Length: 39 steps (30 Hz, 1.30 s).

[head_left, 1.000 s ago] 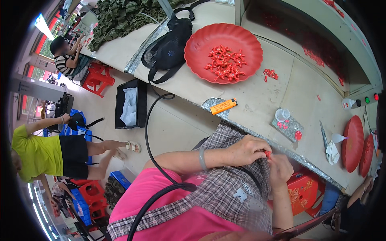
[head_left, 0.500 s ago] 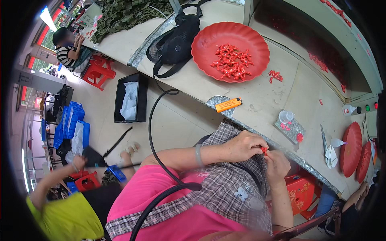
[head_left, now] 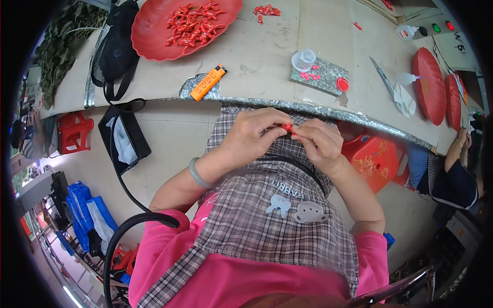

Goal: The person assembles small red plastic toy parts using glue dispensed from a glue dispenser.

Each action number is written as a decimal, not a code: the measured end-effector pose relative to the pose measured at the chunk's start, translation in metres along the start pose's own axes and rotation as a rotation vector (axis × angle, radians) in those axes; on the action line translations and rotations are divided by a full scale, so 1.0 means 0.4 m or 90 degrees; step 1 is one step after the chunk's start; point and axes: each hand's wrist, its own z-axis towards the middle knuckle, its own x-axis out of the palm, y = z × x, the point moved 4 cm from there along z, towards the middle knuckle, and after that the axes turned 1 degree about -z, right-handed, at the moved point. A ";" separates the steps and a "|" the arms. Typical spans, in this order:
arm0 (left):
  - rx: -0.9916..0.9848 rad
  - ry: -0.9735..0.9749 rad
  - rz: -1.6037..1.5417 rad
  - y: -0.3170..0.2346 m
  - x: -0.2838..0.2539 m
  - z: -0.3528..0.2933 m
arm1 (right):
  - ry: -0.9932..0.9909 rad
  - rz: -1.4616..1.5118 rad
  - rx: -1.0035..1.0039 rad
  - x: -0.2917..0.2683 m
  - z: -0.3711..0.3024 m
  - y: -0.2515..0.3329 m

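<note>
Between my two hands, over my lap at the table edge, is a small glossy red figure-like piece (head_left: 288, 128). My left hand (head_left: 255, 134), with a pale bangle on its wrist, pinches it from the left. The fingertips of my right hand (head_left: 321, 142) pinch it from the right. Fingers cover much of the piece, so its exact shape is hidden. Many similar red pieces (head_left: 195, 26) lie heaped in a red scalloped plate (head_left: 146, 43) at the far left. A few smaller red pieces (head_left: 267, 10) are on the tabletop to its right.
An orange lighter (head_left: 208, 82) lies near the table edge. A stone slab (head_left: 323, 82) bears a clear cup (head_left: 303, 60), pink bits and a red cap (head_left: 342, 84). Tweezers (head_left: 382, 74) and more red plates (head_left: 430, 87) are right. A black bin (head_left: 141, 143) stands on the floor.
The view has swung to the right, so the table and plate now appear farther left and up. Both hands still pinch the red piece, close together, now in the middle of the view.
</note>
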 end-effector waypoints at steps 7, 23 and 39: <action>-0.024 0.018 0.003 -0.003 0.015 -0.012 | 0.002 0.011 0.003 -0.007 -0.015 0.005; -0.026 0.029 0.000 0.005 0.019 -0.007 | -0.003 0.007 -0.005 -0.005 -0.022 -0.002; -0.323 0.089 -0.386 0.035 0.040 -0.011 | -0.045 0.430 0.440 -0.015 -0.054 -0.037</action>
